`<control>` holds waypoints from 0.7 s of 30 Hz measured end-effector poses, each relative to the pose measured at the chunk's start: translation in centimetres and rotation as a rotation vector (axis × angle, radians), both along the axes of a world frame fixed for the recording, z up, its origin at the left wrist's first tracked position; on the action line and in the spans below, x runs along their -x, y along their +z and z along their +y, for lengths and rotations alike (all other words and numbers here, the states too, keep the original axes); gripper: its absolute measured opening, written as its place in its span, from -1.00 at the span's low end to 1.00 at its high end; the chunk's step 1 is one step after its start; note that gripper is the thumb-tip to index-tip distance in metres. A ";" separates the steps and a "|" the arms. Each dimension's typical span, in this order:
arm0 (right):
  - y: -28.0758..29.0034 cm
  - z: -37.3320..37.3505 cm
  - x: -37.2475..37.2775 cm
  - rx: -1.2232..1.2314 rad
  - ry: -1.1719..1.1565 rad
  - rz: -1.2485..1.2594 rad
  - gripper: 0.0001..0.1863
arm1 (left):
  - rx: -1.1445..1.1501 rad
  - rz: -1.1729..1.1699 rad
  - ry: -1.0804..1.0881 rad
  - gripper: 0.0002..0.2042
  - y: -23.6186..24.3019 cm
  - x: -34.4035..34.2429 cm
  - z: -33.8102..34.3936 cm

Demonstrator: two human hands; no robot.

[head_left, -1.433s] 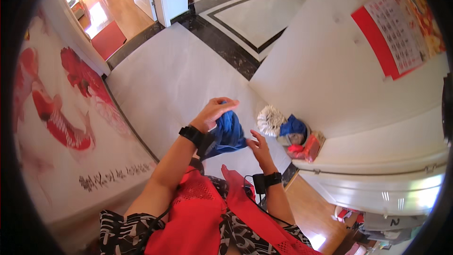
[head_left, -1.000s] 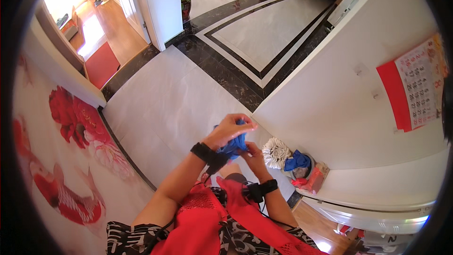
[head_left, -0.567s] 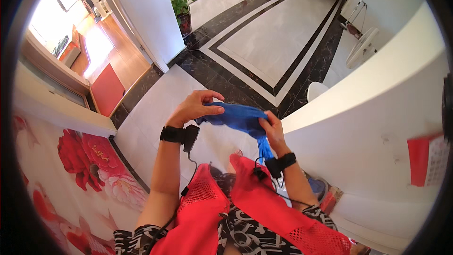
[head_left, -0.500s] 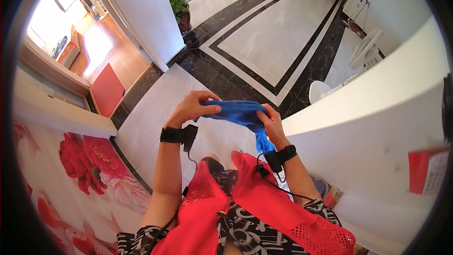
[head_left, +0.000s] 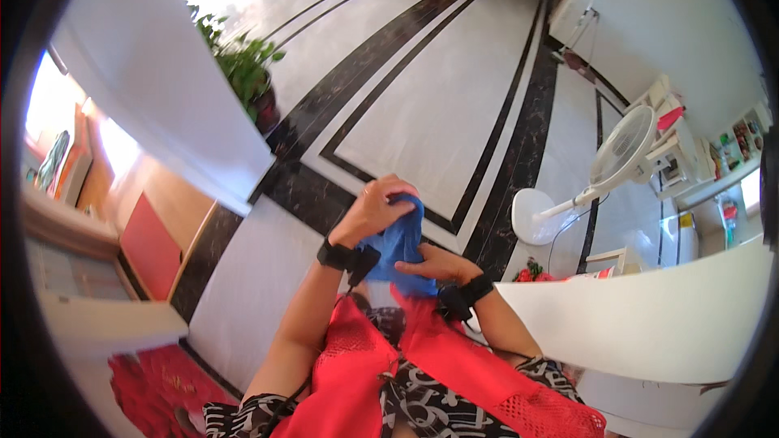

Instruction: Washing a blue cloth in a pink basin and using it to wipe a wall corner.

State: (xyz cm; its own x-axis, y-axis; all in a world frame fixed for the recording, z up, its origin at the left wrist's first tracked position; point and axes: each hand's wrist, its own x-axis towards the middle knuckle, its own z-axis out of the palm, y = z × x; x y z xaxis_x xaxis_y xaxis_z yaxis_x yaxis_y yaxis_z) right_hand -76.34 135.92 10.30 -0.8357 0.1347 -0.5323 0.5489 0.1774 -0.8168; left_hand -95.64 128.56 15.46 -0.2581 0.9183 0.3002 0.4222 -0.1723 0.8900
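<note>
A soft blue cloth (head_left: 399,245) hangs in front of my body between my two hands. My left hand (head_left: 377,211) is closed on its upper end, the fingers bent over the top edge. Lower and to the right, my right hand (head_left: 445,266) grips the cloth's side, with the thumb in front of it. The cloth drops in folds, its lower end blurred close to my red mesh vest (head_left: 357,349). Black straps with small dark boxes sit on both my wrists.
A white standing fan (head_left: 621,154) is on the right, beyond a curved white wall edge (head_left: 633,316). On the left are a white door edge (head_left: 162,89), a potted plant (head_left: 243,69) and a red mat (head_left: 152,243). The tiled floor has black borders.
The cloth, stretched sideways between my hands before, now hangs downward. My left hand has moved right, my right hand down and left. The view has shifted forward along the hallway, showing more of the fan.
</note>
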 end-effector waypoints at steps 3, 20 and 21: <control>3.3 4.3 3.8 0.465 -0.420 0.230 -0.35 | 0.030 -0.060 -0.014 -0.72 0.7 4.2 6.7; 2.4 37.6 21.3 1.071 -1.122 0.950 -0.40 | 0.632 -0.262 -0.331 -0.53 -11.2 20.6 36.7; 2.5 39.7 22.7 1.126 -1.129 0.937 -0.40 | 0.614 -0.293 -0.288 -0.53 -10.4 21.5 38.8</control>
State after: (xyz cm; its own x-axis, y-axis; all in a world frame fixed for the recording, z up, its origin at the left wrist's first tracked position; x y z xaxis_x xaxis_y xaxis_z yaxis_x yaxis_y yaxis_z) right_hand -99.01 175.60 12.81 -0.6501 0.7250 -0.2274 -0.6426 -0.6843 -0.3447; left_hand -117.11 167.36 5.09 0.0281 0.9424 -0.3334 0.1651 0.3245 0.9313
